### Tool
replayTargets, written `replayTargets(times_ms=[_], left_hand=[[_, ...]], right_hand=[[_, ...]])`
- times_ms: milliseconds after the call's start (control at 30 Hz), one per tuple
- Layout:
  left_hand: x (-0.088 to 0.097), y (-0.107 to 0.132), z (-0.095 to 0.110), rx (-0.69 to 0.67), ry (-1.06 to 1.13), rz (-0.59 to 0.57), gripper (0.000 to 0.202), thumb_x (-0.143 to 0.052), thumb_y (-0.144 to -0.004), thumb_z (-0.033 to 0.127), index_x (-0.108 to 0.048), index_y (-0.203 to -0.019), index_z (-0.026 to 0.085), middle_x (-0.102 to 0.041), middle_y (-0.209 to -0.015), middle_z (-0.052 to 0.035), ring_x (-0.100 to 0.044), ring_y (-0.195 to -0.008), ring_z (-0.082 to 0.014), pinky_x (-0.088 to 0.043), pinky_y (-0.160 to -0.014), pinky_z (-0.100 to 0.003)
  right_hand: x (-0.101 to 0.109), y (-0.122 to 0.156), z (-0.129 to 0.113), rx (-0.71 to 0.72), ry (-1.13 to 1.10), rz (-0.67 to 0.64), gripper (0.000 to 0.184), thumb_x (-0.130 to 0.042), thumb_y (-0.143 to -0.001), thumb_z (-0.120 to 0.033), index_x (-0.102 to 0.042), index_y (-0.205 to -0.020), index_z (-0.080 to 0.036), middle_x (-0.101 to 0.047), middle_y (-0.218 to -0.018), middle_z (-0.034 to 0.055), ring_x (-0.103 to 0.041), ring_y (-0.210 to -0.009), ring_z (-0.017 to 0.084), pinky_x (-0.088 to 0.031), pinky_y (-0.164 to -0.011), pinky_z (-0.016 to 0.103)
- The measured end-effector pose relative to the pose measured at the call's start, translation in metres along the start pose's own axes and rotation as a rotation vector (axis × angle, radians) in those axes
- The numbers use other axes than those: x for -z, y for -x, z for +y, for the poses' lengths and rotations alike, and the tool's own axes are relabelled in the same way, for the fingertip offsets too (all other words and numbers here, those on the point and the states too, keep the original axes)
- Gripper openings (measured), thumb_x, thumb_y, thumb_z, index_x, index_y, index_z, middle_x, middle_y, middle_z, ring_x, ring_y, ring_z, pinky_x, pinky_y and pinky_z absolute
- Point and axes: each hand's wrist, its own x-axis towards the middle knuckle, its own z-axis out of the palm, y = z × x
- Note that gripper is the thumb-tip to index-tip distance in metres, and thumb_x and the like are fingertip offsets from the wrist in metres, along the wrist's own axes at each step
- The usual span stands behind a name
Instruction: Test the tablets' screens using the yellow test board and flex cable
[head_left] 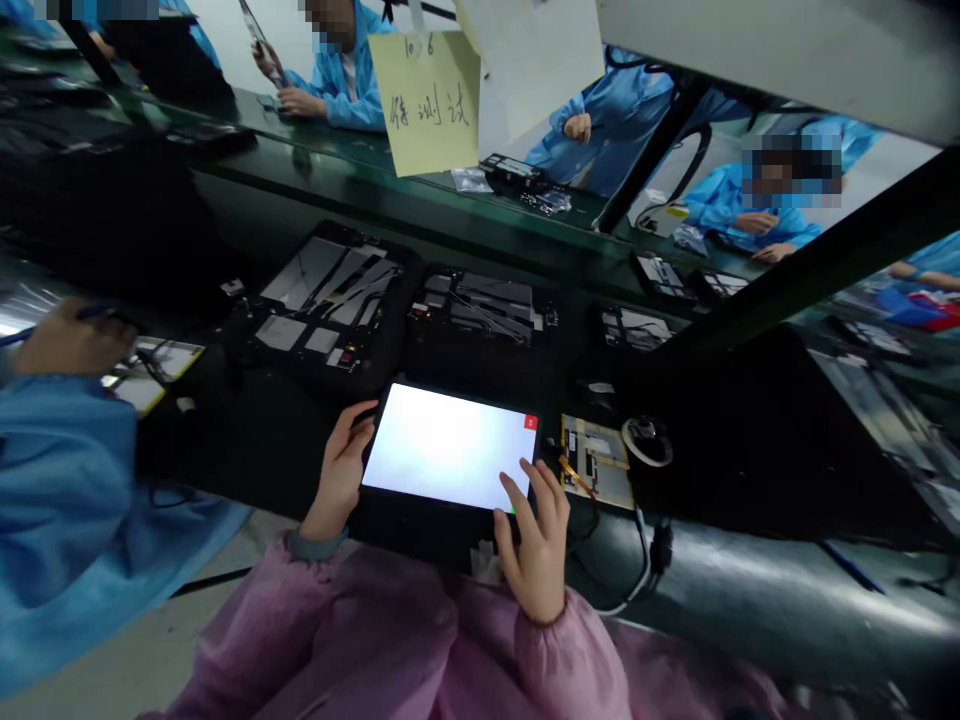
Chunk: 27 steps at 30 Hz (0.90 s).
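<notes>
Evidently mid screen-check, the left hand (341, 478) grips the lit tablet (450, 445) by its edge while the right hand (536, 545), fingers loosely extended, touches its lower corner, where a precise tap seems needed.

Yellow paper note (427, 100) hanging above bench: handwritten "10/6", Chinese chars "待测试" below.

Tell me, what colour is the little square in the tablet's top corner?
Red. The small square sits at the top right of the tablet and its glowing white screen, clearest in the head view.
</notes>
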Motion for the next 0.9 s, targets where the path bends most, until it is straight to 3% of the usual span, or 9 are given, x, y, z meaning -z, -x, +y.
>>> replayTargets(times_ms=[267,500,633,833,900], left_hand=[[-0.002,0.001,0.000,-0.013,0.011,0.015,0.035,-0.059,-0.077,0.038,-0.061,-0.109,0.023,-0.062,-0.103,-0.0033,-0.059,-0.092,-0.0203,-0.046,-0.073,-0.029],[-0.001,0.000,-0.004,-0.010,-0.003,0.023,0.038,-0.058,-0.076,0.036,-0.061,-0.111,0.023,-0.063,-0.100,-0.0018,-0.059,-0.085,-0.0181,-0.046,-0.072,-0.027],[-0.001,0.000,-0.004,-0.023,0.006,0.017,0.039,-0.058,-0.076,0.037,-0.062,-0.112,0.022,-0.062,-0.102,-0.0025,-0.058,-0.088,-0.0188,-0.046,-0.073,-0.028],[-0.005,0.000,-0.001,0.002,0.165,-0.030,0.036,-0.059,-0.076,0.034,-0.060,-0.111,0.023,-0.064,-0.095,-0.0014,-0.060,-0.087,-0.0186,-0.046,-0.071,-0.027],[-0.006,-0.001,-0.001,0.014,0.208,-0.055,0.036,-0.059,-0.077,0.034,-0.059,-0.112,0.024,-0.065,-0.095,-0.0013,-0.060,-0.083,-0.0177,-0.046,-0.068,-0.027]], right_hand=[[-0.014,0.032,-0.008,-0.067,-0.033,0.014,0.042,-0.050,-0.089,-0.015,-0.054,-0.128,-0.028,-0.049,-0.135,0.0100,-0.039,-0.130,0.033,-0.042,-0.098,0.059],[-0.003,0.040,0.001,-0.099,0.020,0.070,0.038,-0.049,-0.089,-0.013,-0.057,-0.124,-0.026,-0.053,-0.129,0.0102,-0.042,-0.127,0.032,-0.042,-0.098,0.056],[-0.012,0.004,-0.018,-0.081,-0.004,0.044,0.038,-0.047,-0.091,-0.016,-0.054,-0.126,-0.026,-0.055,-0.126,0.0105,-0.043,-0.126,0.030,-0.043,-0.098,0.054],[-0.054,-0.082,-0.059,0.220,0.029,-0.156,0.042,-0.047,-0.094,-0.026,-0.048,-0.134,-0.013,-0.045,-0.141,0.0163,-0.034,-0.133,0.031,-0.036,-0.104,0.051],[-0.067,-0.106,-0.066,0.226,0.030,-0.140,0.041,-0.045,-0.095,-0.026,-0.049,-0.133,-0.011,-0.049,-0.137,0.0168,-0.038,-0.129,0.029,-0.037,-0.103,0.047]])
